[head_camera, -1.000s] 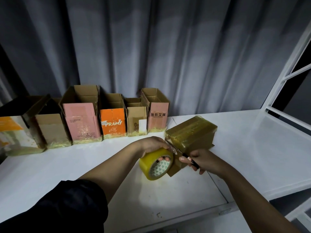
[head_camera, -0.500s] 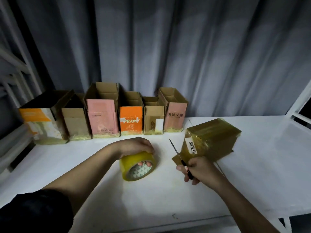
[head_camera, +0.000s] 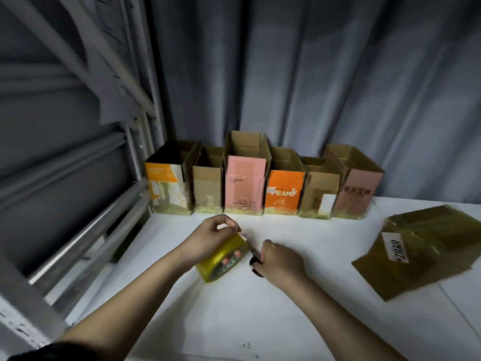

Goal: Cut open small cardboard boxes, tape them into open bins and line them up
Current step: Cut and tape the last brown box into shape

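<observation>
both hands have left the taped box and shifted left; it now lies well apart on the white table. left hand grips the glossy yellow tape roll, right hand holds black-handled scissors beside it. six open cardboard bins, bases taped, stand in a row by the curtain; a seventh seems to remain, wrapped in shiny tape.

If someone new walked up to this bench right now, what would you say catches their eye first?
Probably the row of open cardboard bins against the grey curtain, with the orange bin standing out. In front of them, the left hand holds a yellow tape roll on the white table while the right hand grips scissors beside it. A tape-wrapped box lies on its side at right.
</observation>
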